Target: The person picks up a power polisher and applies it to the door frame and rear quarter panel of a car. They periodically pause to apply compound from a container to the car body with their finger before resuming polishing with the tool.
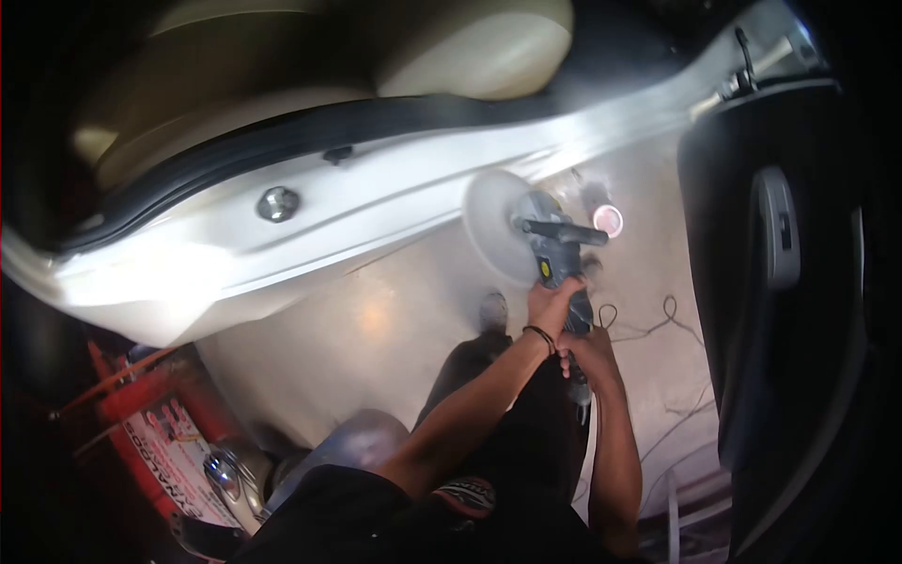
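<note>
Both my hands grip a grey and black polisher [554, 240] with a side handle pointing right. My left hand [556, 305], with a dark band at its wrist, is closed round the body behind the head. Farther back, my right hand [583, 355] is wrapped round the rear grip, its fingers partly hidden. The round white polishing pad [493, 226] looks blurred and stands on edge, right at the lower edge of the white car door sill [376, 226].
The open car door [780, 216] stands at the right. Past the sill is a beige seat [479, 47]. A pinkish round container [608, 221] sits on the floor near the polisher. A cord [648, 324] loops across the floor. A red sign [174, 461] is at lower left.
</note>
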`<state>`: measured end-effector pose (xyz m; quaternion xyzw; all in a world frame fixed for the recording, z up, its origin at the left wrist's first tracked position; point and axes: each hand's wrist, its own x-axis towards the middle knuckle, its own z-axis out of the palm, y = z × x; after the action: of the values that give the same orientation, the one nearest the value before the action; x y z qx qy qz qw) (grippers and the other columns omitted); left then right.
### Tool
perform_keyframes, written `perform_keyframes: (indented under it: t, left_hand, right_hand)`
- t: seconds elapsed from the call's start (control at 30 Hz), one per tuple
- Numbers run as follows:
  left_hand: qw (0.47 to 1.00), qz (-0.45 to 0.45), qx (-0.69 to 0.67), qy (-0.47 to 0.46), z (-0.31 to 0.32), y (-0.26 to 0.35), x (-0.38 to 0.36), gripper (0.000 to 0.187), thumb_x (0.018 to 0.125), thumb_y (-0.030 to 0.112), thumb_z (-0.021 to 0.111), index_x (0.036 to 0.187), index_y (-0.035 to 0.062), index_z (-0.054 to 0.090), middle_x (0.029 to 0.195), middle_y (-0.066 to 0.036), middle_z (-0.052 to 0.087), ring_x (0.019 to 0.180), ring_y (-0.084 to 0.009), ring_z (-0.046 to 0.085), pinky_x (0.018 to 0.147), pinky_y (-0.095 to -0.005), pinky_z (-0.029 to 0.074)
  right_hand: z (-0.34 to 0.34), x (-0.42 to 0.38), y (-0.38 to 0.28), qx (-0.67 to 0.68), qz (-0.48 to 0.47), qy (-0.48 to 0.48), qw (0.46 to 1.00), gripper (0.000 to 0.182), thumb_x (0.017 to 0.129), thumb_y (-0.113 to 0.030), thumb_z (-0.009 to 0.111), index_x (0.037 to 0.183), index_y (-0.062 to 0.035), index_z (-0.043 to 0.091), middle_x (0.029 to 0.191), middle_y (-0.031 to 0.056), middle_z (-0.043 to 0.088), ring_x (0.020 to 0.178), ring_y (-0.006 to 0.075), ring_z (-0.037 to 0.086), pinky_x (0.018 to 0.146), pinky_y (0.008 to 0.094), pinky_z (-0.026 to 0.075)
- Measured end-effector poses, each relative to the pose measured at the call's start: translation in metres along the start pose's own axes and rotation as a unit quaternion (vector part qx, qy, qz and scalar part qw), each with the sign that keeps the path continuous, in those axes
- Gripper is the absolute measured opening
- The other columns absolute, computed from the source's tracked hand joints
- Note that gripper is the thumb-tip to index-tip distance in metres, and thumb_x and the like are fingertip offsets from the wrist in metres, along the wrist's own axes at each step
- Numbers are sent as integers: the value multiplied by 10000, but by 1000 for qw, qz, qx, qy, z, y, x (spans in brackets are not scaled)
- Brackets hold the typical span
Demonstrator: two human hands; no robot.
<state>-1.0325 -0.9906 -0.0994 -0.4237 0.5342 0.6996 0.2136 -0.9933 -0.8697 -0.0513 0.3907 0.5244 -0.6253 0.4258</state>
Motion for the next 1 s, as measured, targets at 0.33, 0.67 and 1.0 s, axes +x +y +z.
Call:
perform_keyframes:
  t: [0.33, 0.67, 1.0]
  left_hand:
    - [999, 29, 6, 17, -60, 38, -105, 425, 929, 339, 836, 1137, -15, 724, 930, -127, 761, 716, -226, 740, 619, -391, 585]
    - [990, 115, -74, -10, -119, 120, -232, 369, 924, 245, 860, 1154, 2, 702, 954, -83, 760, 806, -182, 744, 714, -356, 607]
    - [966, 238, -100, -9, -203, 208, -317, 377, 937, 161, 897, 1157, 13, 629, 971, -56, 731, 841, -142, 725, 738, -327, 612]
  right_hand:
    - [49, -91, 18, -99, -96, -44, 989, 61, 822, -1, 707, 807, 57, 714, 721, 122, 682, 539, 217, 651, 456, 360, 518]
    - [114, -204, -5, -130, -92, -100, 982, 87, 871, -2, 739, 905, 75, 717, 746, 131, 696, 585, 223, 687, 508, 371, 576]
    - [218, -276, -40, -183, -177, -177, 951, 63, 850, 16, 720, 893, 58, 699, 734, 118, 694, 596, 210, 683, 537, 348, 561]
